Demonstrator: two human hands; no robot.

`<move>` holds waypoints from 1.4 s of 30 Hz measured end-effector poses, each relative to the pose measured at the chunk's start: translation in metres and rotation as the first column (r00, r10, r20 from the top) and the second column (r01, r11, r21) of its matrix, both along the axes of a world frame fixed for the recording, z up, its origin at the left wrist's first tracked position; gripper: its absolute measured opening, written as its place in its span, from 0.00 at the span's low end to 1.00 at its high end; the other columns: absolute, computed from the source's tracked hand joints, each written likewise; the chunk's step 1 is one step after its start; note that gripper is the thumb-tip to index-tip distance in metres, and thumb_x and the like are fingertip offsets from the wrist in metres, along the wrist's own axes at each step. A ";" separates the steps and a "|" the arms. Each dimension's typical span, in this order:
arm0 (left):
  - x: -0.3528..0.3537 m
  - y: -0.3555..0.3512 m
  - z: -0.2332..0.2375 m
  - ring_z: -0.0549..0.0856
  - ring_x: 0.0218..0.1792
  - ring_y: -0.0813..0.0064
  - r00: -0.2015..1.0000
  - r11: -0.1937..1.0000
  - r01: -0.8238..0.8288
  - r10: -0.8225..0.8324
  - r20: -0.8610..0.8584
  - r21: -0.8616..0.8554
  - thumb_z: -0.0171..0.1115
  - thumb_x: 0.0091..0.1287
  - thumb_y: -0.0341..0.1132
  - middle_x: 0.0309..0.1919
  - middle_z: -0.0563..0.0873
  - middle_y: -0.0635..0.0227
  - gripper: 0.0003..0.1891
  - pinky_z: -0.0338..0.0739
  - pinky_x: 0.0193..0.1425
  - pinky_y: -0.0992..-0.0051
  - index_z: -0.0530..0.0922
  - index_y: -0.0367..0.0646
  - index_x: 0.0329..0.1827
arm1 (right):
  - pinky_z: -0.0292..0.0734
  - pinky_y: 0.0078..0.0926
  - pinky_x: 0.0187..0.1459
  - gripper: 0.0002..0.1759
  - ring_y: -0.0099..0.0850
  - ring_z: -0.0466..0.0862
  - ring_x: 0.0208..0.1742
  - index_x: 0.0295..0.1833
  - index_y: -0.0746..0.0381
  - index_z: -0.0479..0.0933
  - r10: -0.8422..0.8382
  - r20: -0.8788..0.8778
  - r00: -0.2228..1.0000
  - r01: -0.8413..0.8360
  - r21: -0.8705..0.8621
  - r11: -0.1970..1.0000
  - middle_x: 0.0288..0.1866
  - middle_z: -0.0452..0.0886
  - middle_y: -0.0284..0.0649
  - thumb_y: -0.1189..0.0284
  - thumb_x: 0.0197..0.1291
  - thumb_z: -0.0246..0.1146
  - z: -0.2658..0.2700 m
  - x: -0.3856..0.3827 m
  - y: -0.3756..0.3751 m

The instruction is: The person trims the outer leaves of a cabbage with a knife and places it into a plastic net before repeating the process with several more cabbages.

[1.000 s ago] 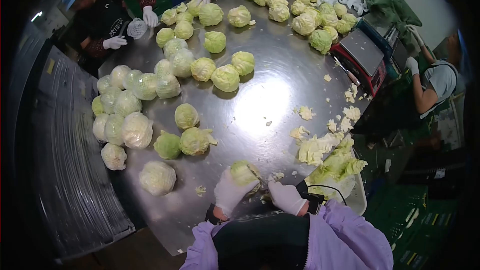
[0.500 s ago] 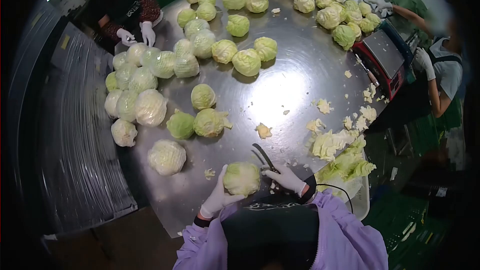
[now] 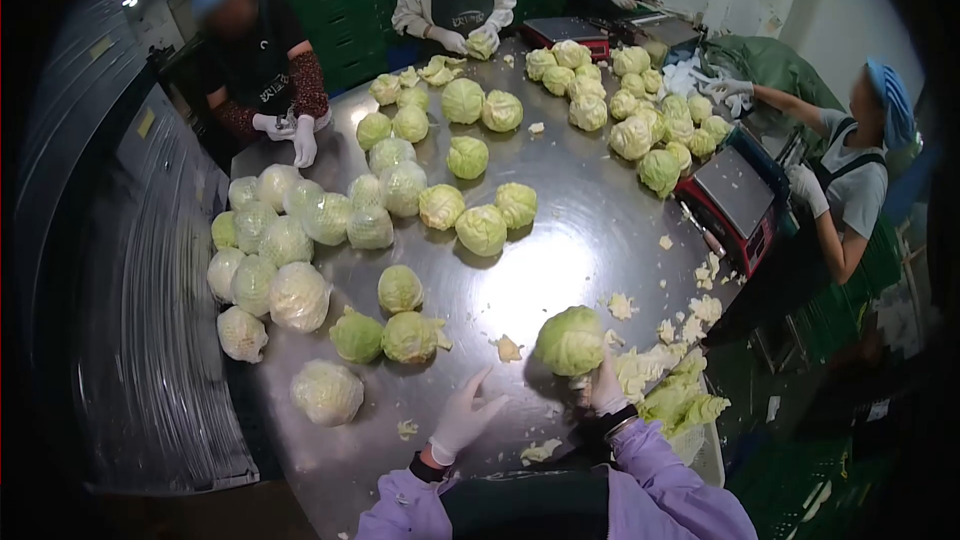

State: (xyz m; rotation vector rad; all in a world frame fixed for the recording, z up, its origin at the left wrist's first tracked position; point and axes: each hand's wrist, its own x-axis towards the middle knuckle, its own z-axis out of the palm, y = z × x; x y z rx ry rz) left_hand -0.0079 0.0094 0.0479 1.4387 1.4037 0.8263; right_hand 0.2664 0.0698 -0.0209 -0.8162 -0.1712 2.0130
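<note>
A trimmed green cabbage (image 3: 570, 340) is at the front of the metal table, held at its lower right by my right hand (image 3: 603, 390). Part of that hand's fingers is hidden against the cabbage, and I cannot make out the knife. My left hand (image 3: 467, 420), gloved in white, is apart from the cabbage, fingers spread and holding nothing. Left of it sit a wrapped cabbage (image 3: 327, 393) and three bare ones, among them a cabbage with a loose leaf (image 3: 410, 337). A leaf scrap (image 3: 508, 348) lies between these and the held cabbage.
Wrapped cabbages (image 3: 285, 240) crowd the table's left side; bare cabbages (image 3: 480, 230) stand mid-table and far right. A red scale (image 3: 735, 195) and loose leaves (image 3: 645, 370) line the right edge. A white bin (image 3: 710, 455) holds leaves. Several co-workers stand around the table.
My left hand has let go of the cabbage and opened. The cabbage is now at my right hand, farther right and forward. The curved knife seen in my right hand no longer shows. The view has tilted up.
</note>
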 end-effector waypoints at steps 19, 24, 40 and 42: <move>-0.047 0.059 -0.074 0.69 0.68 0.65 0.914 0.925 -0.371 0.379 0.146 -0.084 0.65 0.65 0.31 0.69 0.67 0.48 0.35 0.73 0.64 0.71 0.59 0.31 0.72 | 0.75 0.35 0.52 0.34 0.42 0.80 0.52 0.65 0.63 0.70 -0.452 0.849 0.273 -0.678 0.503 0.536 0.51 0.80 0.50 0.61 0.54 0.68 0.041 -0.150 0.266; -0.033 0.088 -0.067 0.63 0.72 0.59 0.821 0.898 -0.415 0.439 0.364 -0.147 0.65 0.65 0.28 0.70 0.63 0.45 0.37 0.65 0.71 0.69 0.55 0.30 0.73 | 0.74 0.39 0.55 0.34 0.49 0.78 0.56 0.61 0.60 0.72 -0.396 0.917 -0.053 -0.839 0.174 0.515 0.54 0.78 0.51 0.56 0.50 0.70 0.075 -0.145 0.246; -0.014 0.075 -0.047 0.69 0.66 0.65 0.922 0.924 -0.334 0.279 0.269 0.186 0.68 0.61 0.27 0.64 0.66 0.64 0.33 0.68 0.69 0.64 0.62 0.41 0.68 | 0.73 0.15 0.24 0.29 0.17 0.76 0.26 0.71 0.59 0.59 0.310 0.331 0.891 -0.382 0.177 0.907 0.40 0.77 0.33 0.67 0.69 0.58 0.022 -0.099 0.072; 0.001 0.056 -0.029 0.71 0.63 0.67 0.887 0.912 -0.380 0.312 0.340 0.156 0.70 0.58 0.26 0.61 0.67 0.64 0.33 0.69 0.68 0.65 0.63 0.40 0.65 | 0.74 0.14 0.25 0.25 0.18 0.76 0.24 0.68 0.62 0.60 0.287 0.271 0.919 -0.344 0.196 0.918 0.42 0.78 0.34 0.66 0.70 0.55 0.040 -0.097 0.035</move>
